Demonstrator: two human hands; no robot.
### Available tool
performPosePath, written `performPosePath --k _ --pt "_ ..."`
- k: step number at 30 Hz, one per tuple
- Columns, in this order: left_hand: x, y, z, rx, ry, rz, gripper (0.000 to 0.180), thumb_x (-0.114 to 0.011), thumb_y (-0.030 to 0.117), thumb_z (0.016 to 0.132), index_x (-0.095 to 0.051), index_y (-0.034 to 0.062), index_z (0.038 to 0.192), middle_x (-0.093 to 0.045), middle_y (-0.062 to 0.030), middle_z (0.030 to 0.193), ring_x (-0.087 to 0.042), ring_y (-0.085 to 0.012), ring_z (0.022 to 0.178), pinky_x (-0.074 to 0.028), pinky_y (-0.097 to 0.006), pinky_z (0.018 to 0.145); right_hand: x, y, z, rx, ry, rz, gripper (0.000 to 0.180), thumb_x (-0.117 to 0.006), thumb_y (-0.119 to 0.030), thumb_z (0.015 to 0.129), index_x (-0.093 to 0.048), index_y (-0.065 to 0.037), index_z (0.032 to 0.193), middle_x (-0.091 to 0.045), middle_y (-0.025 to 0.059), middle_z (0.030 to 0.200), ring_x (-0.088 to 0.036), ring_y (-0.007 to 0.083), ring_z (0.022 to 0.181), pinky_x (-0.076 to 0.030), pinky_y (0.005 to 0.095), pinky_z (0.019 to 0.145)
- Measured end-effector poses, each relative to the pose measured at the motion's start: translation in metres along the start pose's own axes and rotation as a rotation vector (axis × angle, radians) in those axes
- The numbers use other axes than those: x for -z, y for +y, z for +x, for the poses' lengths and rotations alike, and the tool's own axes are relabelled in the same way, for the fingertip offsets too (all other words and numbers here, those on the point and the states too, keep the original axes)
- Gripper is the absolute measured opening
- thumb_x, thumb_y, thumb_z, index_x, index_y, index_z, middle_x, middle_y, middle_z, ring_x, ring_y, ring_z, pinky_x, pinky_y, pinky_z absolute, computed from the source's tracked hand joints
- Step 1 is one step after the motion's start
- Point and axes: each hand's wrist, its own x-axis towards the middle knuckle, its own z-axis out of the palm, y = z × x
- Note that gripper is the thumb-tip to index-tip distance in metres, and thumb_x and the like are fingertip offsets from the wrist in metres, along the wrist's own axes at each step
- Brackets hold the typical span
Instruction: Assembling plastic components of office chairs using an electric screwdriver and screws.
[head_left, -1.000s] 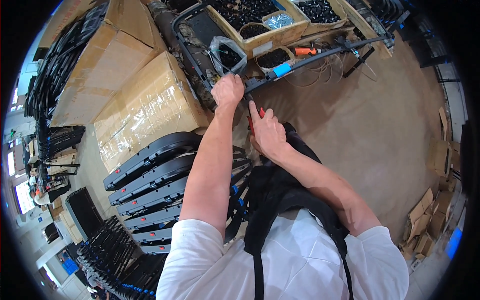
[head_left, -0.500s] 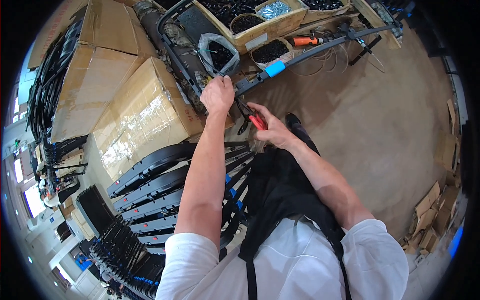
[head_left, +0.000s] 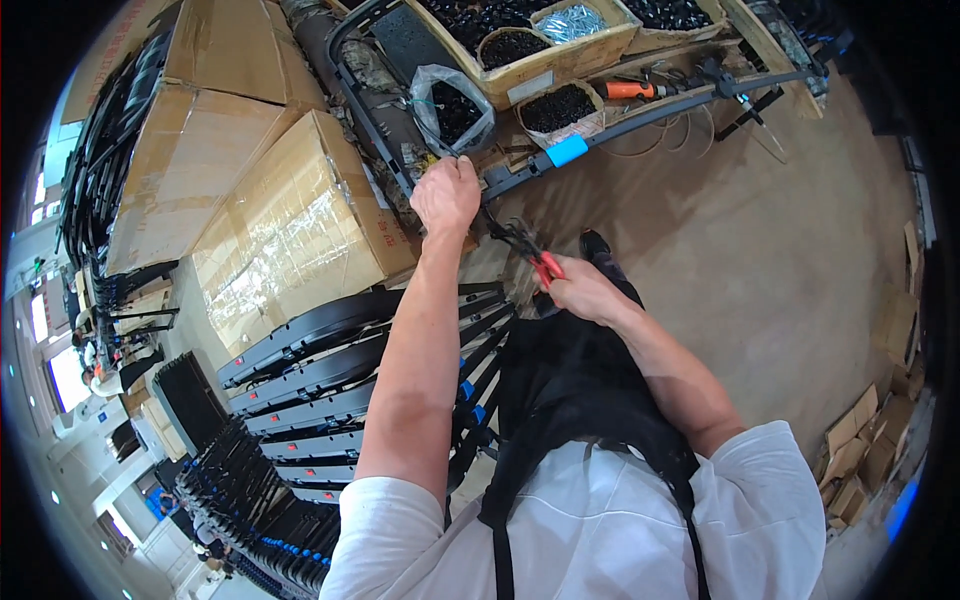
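Observation:
My left hand (head_left: 447,197) is closed at the near corner of a black metal frame (head_left: 640,118), its fingers hiding most of what they grip there. Along one bar of that frame sits a bright blue sleeve (head_left: 567,151). Red-handled pliers (head_left: 547,266) are held in my right hand (head_left: 590,290), below the frame and apart from it. Their dark jaws point up and left toward the corner, slightly smeared by motion. A clear plastic bag of small black parts (head_left: 458,112) lies just beyond my left hand.
Bins of black parts (head_left: 485,52) and silver screws (head_left: 570,22) stand behind the frame, beside an orange-handled tool (head_left: 632,90). Cardboard boxes (head_left: 290,215) crowd the left. Several black curved panels (head_left: 310,335) are stacked by my left arm. Flattened cardboard (head_left: 855,440) lies far right.
My right hand has drawn the pliers down and right, away from the frame corner. My left hand keeps its hold at the corner. The whole view has shifted slightly.

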Motion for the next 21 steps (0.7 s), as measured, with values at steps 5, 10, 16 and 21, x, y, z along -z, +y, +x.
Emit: performPosePath --k 5,10,16,21 --pt "0.019 -0.013 -0.002 -0.014 -0.023 0.025 0.042 -0.053 0.042 0.105 -0.073 0.0048 0.096 -0.074 -0.0215 0.104 -0.071 -0.0436 0.1 -0.054 -0.054 0.087 0.034 0.006 0.06 -0.288 0.119 0.02 0.034 -0.06 -0.024 0.094 -0.06 -0.001 0.119 -0.065 0.0136 0.089 -0.069 0.0296 0.083 -0.052 0.0467 0.074" --pt "0.017 -0.027 -0.006 0.015 -0.083 0.053 0.042 -0.053 0.048 0.104 -0.073 0.0122 0.095 -0.075 -0.0179 0.098 -0.072 -0.0425 0.095 -0.056 -0.054 0.082 0.012 0.12 0.228 -0.038 0.183 0.036 0.033 -0.068 -0.025 0.098 -0.063 -0.011 0.126 -0.071 0.0117 0.108 -0.068 0.0256 0.102 -0.052 0.043 0.087" --pt "0.048 -0.048 -0.027 0.221 0.094 -0.133 0.036 -0.062 0.041 0.103 -0.074 0.0072 0.108 -0.074 -0.0189 0.104 -0.074 -0.0372 0.099 -0.058 -0.047 0.087 -0.043 0.12 0.288 -0.199 0.034 0.533 0.03 -0.089 -0.024 0.077 -0.067 -0.006 0.085 -0.071 0.0101 0.078 -0.07 0.0228 0.066 -0.054 0.0378 0.055" --pt "0.182 -0.054 0.073 0.212 0.866 -0.34 0.024 -0.071 0.021 0.1 -0.068 -0.0019 0.096 -0.057 -0.0131 0.079 -0.051 -0.0243 0.072 -0.046 -0.043 0.068 0.044 0.076 0.269 -0.438 -0.103 0.588 0.033 -0.078 -0.036 0.092 -0.068 -0.007 0.081 -0.07 0.0091 0.074 -0.066 0.021 0.06 -0.05 0.0367 0.052"
